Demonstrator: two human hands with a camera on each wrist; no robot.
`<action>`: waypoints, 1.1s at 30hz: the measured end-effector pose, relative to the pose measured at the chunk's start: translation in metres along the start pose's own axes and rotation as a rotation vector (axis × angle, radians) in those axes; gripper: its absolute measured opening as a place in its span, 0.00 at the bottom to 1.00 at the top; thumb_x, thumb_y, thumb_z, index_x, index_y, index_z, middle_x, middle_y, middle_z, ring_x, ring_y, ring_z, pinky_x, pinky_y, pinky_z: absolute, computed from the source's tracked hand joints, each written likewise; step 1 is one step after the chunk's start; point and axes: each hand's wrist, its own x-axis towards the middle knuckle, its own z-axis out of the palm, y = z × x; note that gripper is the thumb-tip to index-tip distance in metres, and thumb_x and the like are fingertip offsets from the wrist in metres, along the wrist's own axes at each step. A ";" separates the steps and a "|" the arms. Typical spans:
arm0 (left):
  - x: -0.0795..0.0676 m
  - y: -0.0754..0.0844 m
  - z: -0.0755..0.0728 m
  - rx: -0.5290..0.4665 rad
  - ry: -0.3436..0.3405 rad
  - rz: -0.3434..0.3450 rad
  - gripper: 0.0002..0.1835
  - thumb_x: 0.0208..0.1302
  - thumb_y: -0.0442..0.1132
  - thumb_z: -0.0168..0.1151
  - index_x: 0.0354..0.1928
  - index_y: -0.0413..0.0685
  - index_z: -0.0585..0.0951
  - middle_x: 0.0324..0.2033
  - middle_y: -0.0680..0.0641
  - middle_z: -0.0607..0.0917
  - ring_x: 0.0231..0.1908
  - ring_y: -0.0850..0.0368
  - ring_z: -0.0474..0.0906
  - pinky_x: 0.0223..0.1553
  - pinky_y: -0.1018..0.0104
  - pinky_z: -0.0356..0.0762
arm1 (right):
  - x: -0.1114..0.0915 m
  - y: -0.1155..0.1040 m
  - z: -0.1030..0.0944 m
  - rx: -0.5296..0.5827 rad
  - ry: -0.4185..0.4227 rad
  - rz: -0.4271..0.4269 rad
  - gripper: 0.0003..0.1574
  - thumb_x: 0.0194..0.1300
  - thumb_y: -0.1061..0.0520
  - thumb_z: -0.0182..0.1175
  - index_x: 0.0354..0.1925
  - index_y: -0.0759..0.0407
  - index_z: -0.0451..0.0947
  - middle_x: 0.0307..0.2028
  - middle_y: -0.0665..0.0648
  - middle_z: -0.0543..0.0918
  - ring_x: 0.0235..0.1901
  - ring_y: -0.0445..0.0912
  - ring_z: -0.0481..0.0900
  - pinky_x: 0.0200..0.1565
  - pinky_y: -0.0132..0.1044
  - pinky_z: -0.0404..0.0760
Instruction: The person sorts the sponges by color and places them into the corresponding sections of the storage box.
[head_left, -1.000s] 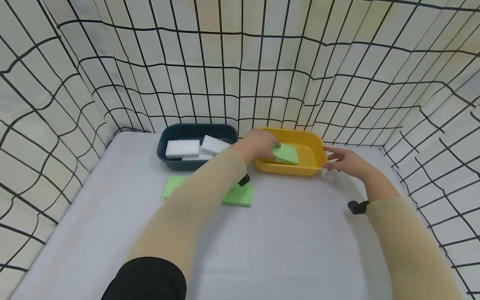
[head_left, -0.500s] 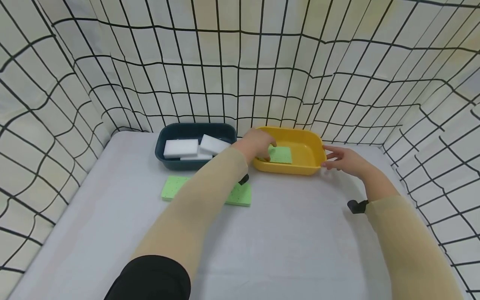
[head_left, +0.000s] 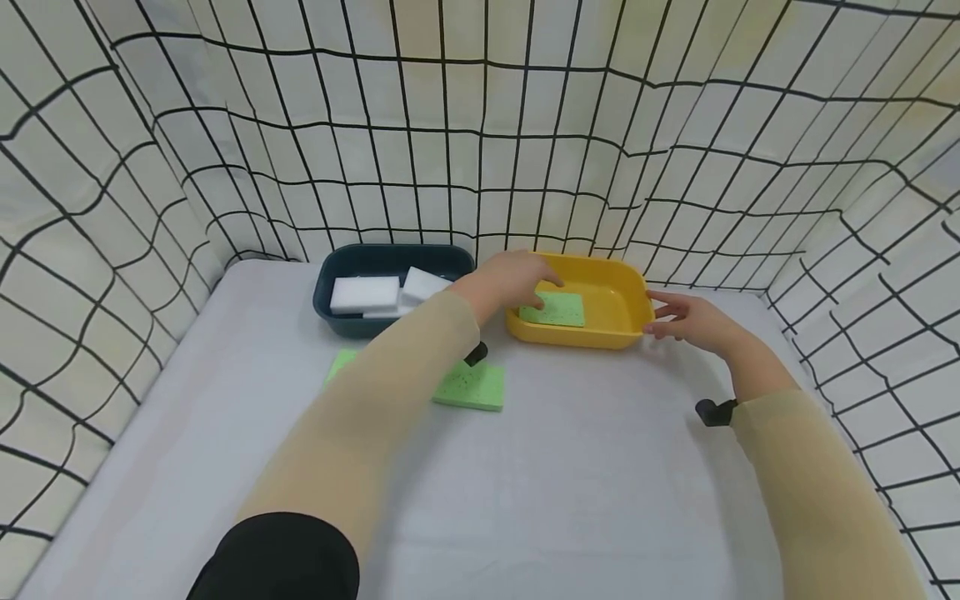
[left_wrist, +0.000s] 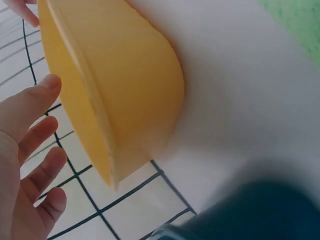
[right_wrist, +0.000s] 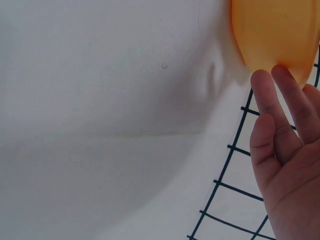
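Note:
A light green speckled sponge [head_left: 558,309] lies flat on the left part of the yellow tray [head_left: 617,302]. Just over it is my left hand [head_left: 516,279], thumb and fingers apart and holding nothing. In the left wrist view, that hand's loosely bent fingers [left_wrist: 54,159] are beside the rim of the tray. My right hand [head_left: 693,322] touches the tray's right end with fairly straight fingers [right_wrist: 266,92]. More green sponge [head_left: 472,386] lies on the white cloth in front of the trays, partly hidden under my left sleeve.
A dark blue tray [head_left: 341,326] stands left of the yellow one, with several white sponge blocks [head_left: 365,294] in it. Black wire mesh [head_left: 480,133] rises close behind both trays and along the left and right sides. White cloth [head_left: 585,467] covers the table.
The green sponge in the yellow tray was tilted in my left hand; it came down flat, shifting left. The left hand has let go and lifted slightly. The right hand stays put.

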 end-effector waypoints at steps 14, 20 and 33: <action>-0.085 0.012 -0.014 0.181 0.036 0.242 0.26 0.64 0.47 0.69 0.64 0.66 0.78 0.60 0.54 0.78 0.59 0.54 0.72 0.60 0.59 0.70 | 0.000 0.001 0.001 -0.021 -0.001 -0.009 0.57 0.62 0.34 0.66 0.79 0.45 0.50 0.65 0.66 0.72 0.54 0.60 0.73 0.58 0.60 0.72; -0.120 -0.002 0.003 0.196 -0.003 0.240 0.26 0.62 0.47 0.71 0.63 0.65 0.79 0.60 0.56 0.79 0.58 0.55 0.74 0.59 0.58 0.71 | -0.002 0.001 0.002 -0.014 -0.005 -0.010 0.58 0.62 0.34 0.65 0.79 0.45 0.48 0.65 0.66 0.72 0.53 0.60 0.73 0.57 0.60 0.72; -0.157 -0.036 0.049 0.157 -0.139 0.062 0.29 0.61 0.48 0.71 0.65 0.69 0.77 0.59 0.54 0.78 0.56 0.53 0.73 0.57 0.55 0.72 | -0.003 -0.003 0.007 0.038 -0.004 0.002 0.57 0.63 0.38 0.67 0.79 0.44 0.48 0.66 0.64 0.71 0.53 0.59 0.73 0.60 0.64 0.68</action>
